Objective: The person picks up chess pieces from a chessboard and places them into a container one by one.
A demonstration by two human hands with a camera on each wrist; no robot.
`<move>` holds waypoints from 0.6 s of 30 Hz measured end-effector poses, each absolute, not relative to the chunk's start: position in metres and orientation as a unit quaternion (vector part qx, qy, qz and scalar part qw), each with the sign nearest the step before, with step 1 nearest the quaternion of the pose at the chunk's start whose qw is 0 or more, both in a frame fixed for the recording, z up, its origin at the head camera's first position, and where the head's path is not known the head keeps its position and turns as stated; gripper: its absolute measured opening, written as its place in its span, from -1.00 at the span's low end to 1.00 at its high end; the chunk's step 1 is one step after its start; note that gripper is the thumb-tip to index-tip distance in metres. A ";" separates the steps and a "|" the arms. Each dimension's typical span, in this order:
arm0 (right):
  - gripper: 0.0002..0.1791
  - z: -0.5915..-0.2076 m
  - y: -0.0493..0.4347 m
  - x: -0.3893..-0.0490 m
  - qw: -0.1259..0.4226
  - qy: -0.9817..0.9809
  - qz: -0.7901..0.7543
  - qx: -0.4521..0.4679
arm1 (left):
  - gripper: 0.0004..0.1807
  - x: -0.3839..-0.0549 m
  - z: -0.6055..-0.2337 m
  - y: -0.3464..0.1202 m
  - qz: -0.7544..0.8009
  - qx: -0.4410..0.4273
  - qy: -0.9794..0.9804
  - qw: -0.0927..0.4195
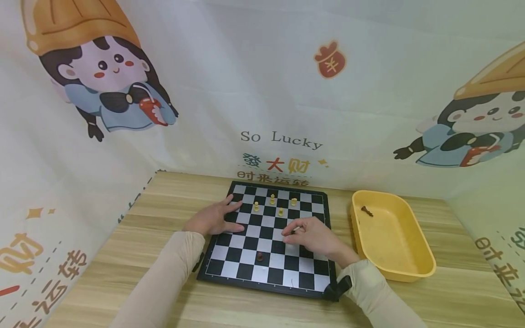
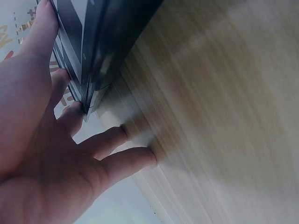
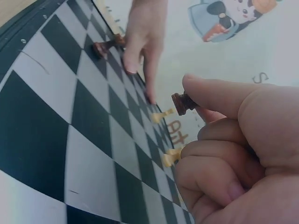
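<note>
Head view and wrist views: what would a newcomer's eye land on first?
Likely the checkered chessboard mid-table, with the left hand spread at its left edge and the right hand over its right half, pinching a dark brown chess piece. Next, the yellow tray right of the board, then the large cartoon figure on the backdrop, upper left.

chessboard: smooth, glossy | tray: smooth plastic | table: wood-grained | backdrop: creased cloth
</note>
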State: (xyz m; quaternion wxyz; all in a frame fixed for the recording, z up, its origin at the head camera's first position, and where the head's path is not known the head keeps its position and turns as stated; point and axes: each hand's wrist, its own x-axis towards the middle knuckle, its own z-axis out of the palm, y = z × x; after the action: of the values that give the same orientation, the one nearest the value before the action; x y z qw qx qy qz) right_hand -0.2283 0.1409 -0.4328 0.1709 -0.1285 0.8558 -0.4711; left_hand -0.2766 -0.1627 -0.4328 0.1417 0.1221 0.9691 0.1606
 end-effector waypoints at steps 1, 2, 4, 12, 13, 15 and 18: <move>-0.77 -0.431 0.142 -0.228 0.167 0.858 -0.468 -0.127 | -0.02 -0.277 -0.433 -0.163 0.161 0.122 0.969 0.143; -0.77 -0.430 0.143 -0.228 0.164 0.860 -0.466 -0.126 | -0.02 -0.277 -0.433 -0.163 0.159 0.124 0.969 0.143; -0.78 -0.428 0.145 -0.229 0.165 0.859 -0.469 -0.123 | -0.02 -0.276 -0.433 -0.163 0.159 0.125 0.969 0.144; -0.77 -0.415 0.153 -0.229 0.172 0.853 -0.481 -0.108 | -0.01 -0.277 -0.434 -0.163 0.160 0.121 0.969 0.142; -0.76 -0.413 0.154 -0.229 0.171 0.854 -0.480 -0.108 | -0.01 -0.277 -0.434 -0.162 0.160 0.121 0.969 0.142; -0.73 -0.410 0.157 -0.228 0.165 0.856 -0.476 -0.115 | -0.02 -0.277 -0.433 -0.162 0.160 0.123 0.969 0.142; -0.71 -0.407 0.160 -0.228 0.156 0.861 -0.469 -0.124 | -0.02 -0.276 -0.432 -0.162 0.160 0.122 0.969 0.142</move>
State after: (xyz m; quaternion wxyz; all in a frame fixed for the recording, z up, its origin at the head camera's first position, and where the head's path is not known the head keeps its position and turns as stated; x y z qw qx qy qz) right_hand -0.2283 0.1605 -0.4066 0.1562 -0.1244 0.8606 -0.4686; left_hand -0.2763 -0.1621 -0.4324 0.1417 0.1222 0.9692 0.1603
